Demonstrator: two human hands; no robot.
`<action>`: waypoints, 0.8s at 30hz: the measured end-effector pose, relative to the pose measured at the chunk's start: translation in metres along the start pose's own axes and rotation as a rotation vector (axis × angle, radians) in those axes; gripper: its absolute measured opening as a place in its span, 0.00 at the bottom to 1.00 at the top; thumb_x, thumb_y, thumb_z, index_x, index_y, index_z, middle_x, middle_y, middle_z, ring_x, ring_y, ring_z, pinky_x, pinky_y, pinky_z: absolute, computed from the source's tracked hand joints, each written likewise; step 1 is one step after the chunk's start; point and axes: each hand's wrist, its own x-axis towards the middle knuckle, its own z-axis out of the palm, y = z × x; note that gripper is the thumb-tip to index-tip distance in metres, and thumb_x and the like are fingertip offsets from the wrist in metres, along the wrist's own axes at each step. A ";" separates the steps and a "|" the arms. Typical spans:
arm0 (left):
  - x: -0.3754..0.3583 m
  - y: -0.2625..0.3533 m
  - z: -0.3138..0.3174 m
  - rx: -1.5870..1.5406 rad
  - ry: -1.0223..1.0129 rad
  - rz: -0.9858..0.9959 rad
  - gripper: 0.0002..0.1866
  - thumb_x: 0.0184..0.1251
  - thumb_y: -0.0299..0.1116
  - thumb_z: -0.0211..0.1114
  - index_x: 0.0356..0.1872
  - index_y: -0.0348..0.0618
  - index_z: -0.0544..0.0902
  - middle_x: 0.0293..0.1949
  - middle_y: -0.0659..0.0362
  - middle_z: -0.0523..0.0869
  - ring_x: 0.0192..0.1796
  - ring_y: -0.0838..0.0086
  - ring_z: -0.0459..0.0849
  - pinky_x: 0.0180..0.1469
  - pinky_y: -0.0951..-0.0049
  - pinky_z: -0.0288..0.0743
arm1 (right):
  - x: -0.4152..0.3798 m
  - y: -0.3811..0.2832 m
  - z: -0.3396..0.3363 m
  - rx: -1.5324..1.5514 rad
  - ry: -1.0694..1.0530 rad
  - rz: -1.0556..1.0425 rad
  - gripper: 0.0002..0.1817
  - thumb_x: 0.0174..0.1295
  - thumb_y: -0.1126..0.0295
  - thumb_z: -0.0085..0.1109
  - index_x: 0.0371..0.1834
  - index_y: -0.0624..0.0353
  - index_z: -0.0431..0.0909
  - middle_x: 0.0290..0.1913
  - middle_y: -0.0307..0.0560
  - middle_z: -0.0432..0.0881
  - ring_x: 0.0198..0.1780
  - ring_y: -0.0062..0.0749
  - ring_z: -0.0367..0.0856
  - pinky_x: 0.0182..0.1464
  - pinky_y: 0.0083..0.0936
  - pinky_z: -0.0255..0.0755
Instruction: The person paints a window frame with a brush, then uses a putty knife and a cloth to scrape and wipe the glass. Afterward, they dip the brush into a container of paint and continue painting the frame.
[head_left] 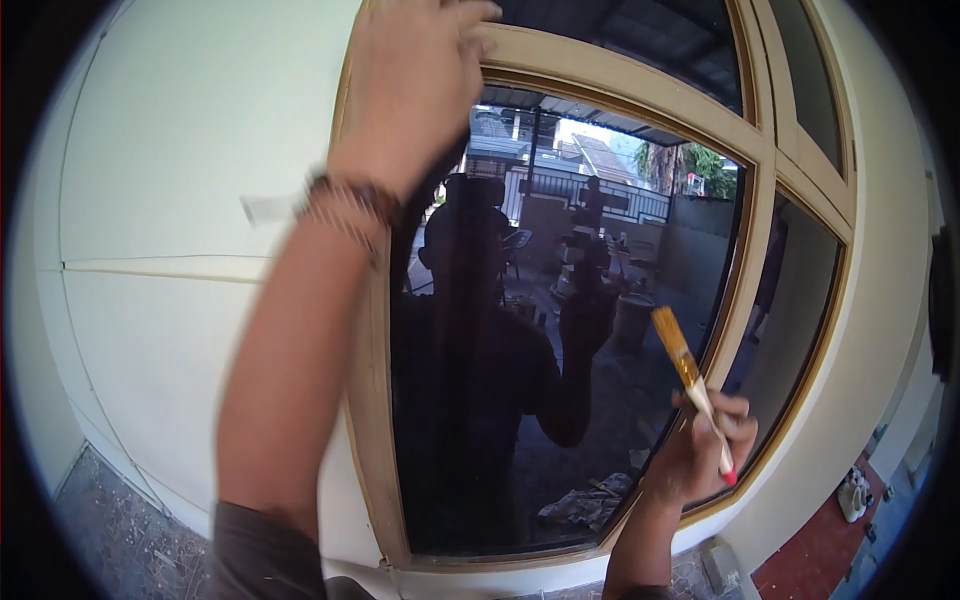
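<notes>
Golden-brown bristles top the paintbrush (692, 380), packed into a narrow, slightly splayed bundle that points up and to the left. Below them sits a short, shiny band with amber smears, then a pale, smooth handle ending in a bright red tip. The brush slants in front of the dark window glass (480, 400), near its lower right side. The right hand (705, 450) is partly closed, fingers curled about the handle, the red end showing below the grip. The left hand (425, 75) is raised over the beige window frame (600, 62), its fingers loosely bent and partly spread; motion blur hides whether they touch the wood or hold anything. A dark bracelet (350, 205) circles that wrist.
</notes>
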 end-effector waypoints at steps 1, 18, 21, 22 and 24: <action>0.021 -0.004 -0.009 -0.017 -0.196 -0.092 0.12 0.61 0.30 0.69 0.46 0.46 0.89 0.47 0.52 0.82 0.56 0.63 0.75 0.60 0.63 0.69 | -0.004 -0.007 -0.004 -0.012 0.025 0.048 0.11 0.52 0.77 0.60 0.35 0.63 0.68 0.38 0.55 0.74 0.38 0.46 0.84 0.43 0.38 0.85; 0.066 -0.022 0.002 0.002 -0.389 0.190 0.04 0.61 0.26 0.65 0.30 0.37 0.82 0.33 0.52 0.84 0.43 0.62 0.79 0.50 0.62 0.72 | -0.013 -0.048 -0.040 -0.019 0.112 0.177 0.12 0.54 0.76 0.61 0.36 0.62 0.67 0.37 0.53 0.73 0.39 0.43 0.85 0.42 0.35 0.87; 0.068 -0.034 -0.019 -0.215 -0.452 -0.227 0.05 0.67 0.29 0.63 0.32 0.40 0.83 0.34 0.52 0.86 0.43 0.65 0.81 0.51 0.60 0.72 | -0.014 -0.048 -0.044 -0.031 0.155 0.216 0.11 0.55 0.76 0.60 0.36 0.63 0.67 0.37 0.54 0.74 0.39 0.43 0.85 0.41 0.34 0.87; 0.065 -0.041 -0.025 -0.377 -0.439 -0.468 0.06 0.70 0.30 0.62 0.33 0.42 0.83 0.35 0.53 0.87 0.44 0.67 0.81 0.53 0.61 0.73 | -0.014 -0.048 -0.044 -0.035 0.153 0.217 0.11 0.55 0.76 0.60 0.36 0.63 0.67 0.37 0.54 0.74 0.39 0.43 0.85 0.41 0.34 0.87; 0.053 -0.054 -0.040 -0.333 -0.336 -0.207 0.10 0.69 0.34 0.62 0.32 0.37 0.79 0.29 0.62 0.79 0.36 0.75 0.77 0.44 0.73 0.69 | -0.016 -0.052 -0.044 -0.001 0.181 0.246 0.11 0.55 0.76 0.61 0.36 0.63 0.67 0.37 0.55 0.74 0.38 0.43 0.85 0.40 0.33 0.87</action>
